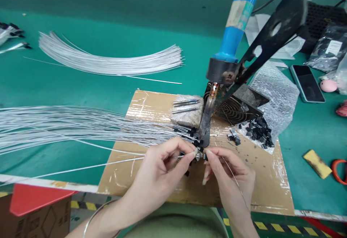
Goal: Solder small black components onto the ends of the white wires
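Observation:
My left hand (165,169) pinches the end of a thin white wire (127,161) between thumb and forefinger. A small black connector (205,156) sits at the fingertips of my right hand (230,173), just to the right of that wire end. Thin solder wire (234,178) runs across my right palm and rises past the forefinger. Right above both hands is the dark tip of a blue-handled soldering iron (230,32), held pointing down by a black metal bracket (267,37). Wires with black connectors on their ends (187,131) lie beside the tip.
Cardboard (151,104) covers the green table here. Behind the iron stands a small fan (233,109); loose black connectors (257,131) lie on bubble wrap. A white wire bundle (114,64), phone (307,82), yellow sponge (317,164) and orange-handled tool (338,171) lie around.

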`<action>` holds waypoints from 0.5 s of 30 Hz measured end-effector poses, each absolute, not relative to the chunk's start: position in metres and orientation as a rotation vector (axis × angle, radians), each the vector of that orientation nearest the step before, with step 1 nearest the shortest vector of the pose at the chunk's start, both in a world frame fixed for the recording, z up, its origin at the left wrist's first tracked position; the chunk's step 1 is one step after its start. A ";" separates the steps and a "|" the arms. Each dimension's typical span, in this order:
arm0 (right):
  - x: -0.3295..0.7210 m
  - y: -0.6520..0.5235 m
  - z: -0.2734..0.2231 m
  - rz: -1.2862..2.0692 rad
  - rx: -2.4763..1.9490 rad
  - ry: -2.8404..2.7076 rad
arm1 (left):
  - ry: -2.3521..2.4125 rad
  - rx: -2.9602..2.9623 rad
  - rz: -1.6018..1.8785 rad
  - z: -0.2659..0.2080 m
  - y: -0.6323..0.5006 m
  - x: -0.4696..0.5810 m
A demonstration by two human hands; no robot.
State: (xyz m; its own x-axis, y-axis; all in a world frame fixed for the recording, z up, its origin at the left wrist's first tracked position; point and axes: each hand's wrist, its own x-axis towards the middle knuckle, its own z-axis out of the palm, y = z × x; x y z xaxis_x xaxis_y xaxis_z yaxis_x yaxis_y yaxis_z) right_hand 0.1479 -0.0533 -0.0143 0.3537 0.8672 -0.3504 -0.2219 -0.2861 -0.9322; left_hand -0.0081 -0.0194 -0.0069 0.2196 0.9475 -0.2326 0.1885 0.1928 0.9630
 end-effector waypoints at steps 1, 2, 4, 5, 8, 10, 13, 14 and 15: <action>0.147 -0.053 -0.015 1.208 -1.475 -0.627 | 1.231 1.263 0.788 -0.006 -0.019 -0.008; 0.147 -0.053 -0.015 1.212 -1.471 -0.636 | 1.220 1.255 0.788 -0.006 -0.019 -0.007; 0.146 -0.053 -0.016 1.217 -1.463 -0.649 | 1.197 1.240 0.787 -0.005 -0.019 -0.007; 0.146 -0.053 -0.016 1.219 -1.461 -0.650 | 1.191 1.234 0.787 -0.004 -0.019 -0.007; 0.145 -0.053 -0.016 1.224 -1.466 -0.642 | 1.187 1.233 0.786 -0.004 -0.019 -0.007; 0.145 -0.053 -0.016 1.224 -1.469 -0.639 | 1.187 1.230 0.780 -0.003 -0.019 -0.007; 0.145 -0.053 -0.015 1.219 -1.462 -0.638 | 1.187 1.226 0.761 -0.003 -0.019 -0.007; 0.145 -0.053 -0.015 1.218 -1.458 -0.638 | 1.189 1.226 0.759 -0.003 -0.019 -0.006; 0.144 -0.054 -0.015 1.218 -1.454 -0.637 | 1.187 1.225 0.761 -0.003 -0.019 -0.006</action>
State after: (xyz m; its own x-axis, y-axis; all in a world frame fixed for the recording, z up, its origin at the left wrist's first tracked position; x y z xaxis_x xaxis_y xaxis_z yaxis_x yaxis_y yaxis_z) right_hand 0.1444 -0.0536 -0.0152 0.3316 0.8811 -0.3373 -0.2252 -0.2733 -0.9352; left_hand -0.0063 -0.0187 -0.0030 0.2630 0.9284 -0.2626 0.1494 0.2297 0.9617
